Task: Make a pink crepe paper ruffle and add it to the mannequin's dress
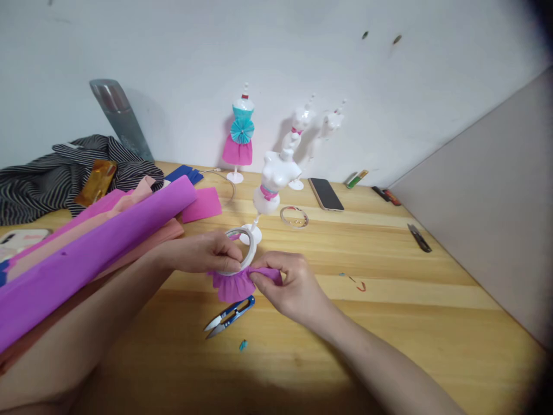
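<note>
My left hand grips a white roll of tape at the middle of the wooden table. My right hand pinches a pleated purple piece of crepe paper that lies under the tape roll. Both hands touch the paper. Just behind them stands a bare white doll mannequin with a pink band at its waist. Blue thread snips lie on the table just in front of the paper.
Rolls of purple and pink crepe paper lie at the left, over my left forearm. A dressed mannequin and two bare ones stand by the wall. A clear tape ring, a phone, black snips and striped cloth lie around.
</note>
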A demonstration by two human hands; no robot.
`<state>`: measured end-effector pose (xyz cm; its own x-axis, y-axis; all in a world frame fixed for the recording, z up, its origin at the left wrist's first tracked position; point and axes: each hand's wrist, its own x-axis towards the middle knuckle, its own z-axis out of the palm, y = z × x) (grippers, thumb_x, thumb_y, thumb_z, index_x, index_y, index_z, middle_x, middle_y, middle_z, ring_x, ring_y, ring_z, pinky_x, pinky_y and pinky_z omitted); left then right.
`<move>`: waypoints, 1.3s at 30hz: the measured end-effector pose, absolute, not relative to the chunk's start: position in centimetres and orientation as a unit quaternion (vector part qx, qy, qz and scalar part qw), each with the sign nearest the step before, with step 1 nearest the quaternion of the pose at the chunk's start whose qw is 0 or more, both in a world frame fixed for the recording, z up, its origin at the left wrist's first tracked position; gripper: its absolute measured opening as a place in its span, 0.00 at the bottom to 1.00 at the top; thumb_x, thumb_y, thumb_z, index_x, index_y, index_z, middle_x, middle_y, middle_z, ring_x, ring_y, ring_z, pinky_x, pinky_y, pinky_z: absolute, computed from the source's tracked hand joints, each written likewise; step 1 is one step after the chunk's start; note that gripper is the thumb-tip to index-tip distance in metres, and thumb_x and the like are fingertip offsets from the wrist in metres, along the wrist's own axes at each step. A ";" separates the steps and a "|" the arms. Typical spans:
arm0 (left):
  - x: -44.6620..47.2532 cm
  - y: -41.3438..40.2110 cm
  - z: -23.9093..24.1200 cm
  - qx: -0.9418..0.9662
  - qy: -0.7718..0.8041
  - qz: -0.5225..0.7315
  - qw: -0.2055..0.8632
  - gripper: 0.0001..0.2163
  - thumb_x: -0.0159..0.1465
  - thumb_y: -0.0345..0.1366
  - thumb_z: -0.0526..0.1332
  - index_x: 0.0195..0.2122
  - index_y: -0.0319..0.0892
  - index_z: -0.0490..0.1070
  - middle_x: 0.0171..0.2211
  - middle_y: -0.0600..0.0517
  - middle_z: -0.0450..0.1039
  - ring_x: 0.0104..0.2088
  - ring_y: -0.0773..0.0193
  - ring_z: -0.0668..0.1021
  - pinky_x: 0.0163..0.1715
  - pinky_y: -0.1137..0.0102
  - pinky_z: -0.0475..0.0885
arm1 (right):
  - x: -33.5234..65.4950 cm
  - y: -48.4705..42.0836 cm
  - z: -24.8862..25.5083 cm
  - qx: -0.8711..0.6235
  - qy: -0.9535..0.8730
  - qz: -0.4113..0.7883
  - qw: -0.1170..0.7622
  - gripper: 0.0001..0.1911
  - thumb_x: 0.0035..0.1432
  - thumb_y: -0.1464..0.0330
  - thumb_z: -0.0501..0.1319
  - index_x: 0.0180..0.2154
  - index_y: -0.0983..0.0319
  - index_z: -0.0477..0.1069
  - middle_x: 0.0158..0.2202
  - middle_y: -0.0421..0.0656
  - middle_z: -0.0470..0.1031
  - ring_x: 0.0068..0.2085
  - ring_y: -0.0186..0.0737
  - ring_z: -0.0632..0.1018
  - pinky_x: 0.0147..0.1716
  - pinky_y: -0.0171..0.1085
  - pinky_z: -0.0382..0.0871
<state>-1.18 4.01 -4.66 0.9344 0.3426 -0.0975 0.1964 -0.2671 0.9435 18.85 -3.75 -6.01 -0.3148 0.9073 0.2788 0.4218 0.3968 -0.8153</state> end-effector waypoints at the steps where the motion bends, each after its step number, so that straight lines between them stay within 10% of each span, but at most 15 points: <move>1: -1.2 4.0 -4.7 0.795 0.171 0.063 0.579 0.19 0.67 0.37 0.56 0.20 0.40 0.53 0.21 0.59 0.47 0.22 0.73 0.54 0.19 0.74 0.51 | 18.8 -3.8 -6.0 -0.441 -0.752 0.309 0.380 0.07 0.52 0.77 0.60 0.25 0.64 0.75 0.20 0.38 0.71 0.22 0.30 0.67 0.24 0.30 0.59; 14: -1.0 4.0 -5.0 0.806 0.182 0.060 0.561 0.18 0.65 0.36 0.56 0.19 0.40 0.54 0.19 0.58 0.48 0.21 0.72 0.57 0.19 0.75 0.53 | 19.0 -4.6 -6.4 -0.374 -0.872 0.014 0.317 0.11 0.61 0.75 0.55 0.28 0.64 0.72 0.21 0.41 0.69 0.23 0.35 0.68 0.25 0.35 0.57; 22: -1.1 4.1 -4.9 0.808 0.181 0.075 0.555 0.18 0.65 0.36 0.56 0.19 0.40 0.53 0.19 0.59 0.48 0.20 0.73 0.55 0.17 0.75 0.51 | 18.9 -3.8 -6.0 -0.455 -0.763 0.274 0.368 0.06 0.55 0.74 0.60 0.27 0.61 0.73 0.22 0.38 0.72 0.22 0.32 0.69 0.24 0.32 0.62; 39: -1.1 4.0 -4.8 0.789 0.184 0.070 0.582 0.17 0.65 0.37 0.57 0.20 0.39 0.57 0.18 0.60 0.48 0.19 0.74 0.55 0.17 0.77 0.53 | 18.9 -3.0 -7.2 -0.472 -0.686 0.403 0.381 0.05 0.50 0.69 0.63 0.25 0.63 0.72 0.21 0.38 0.71 0.22 0.30 0.66 0.23 0.30 0.60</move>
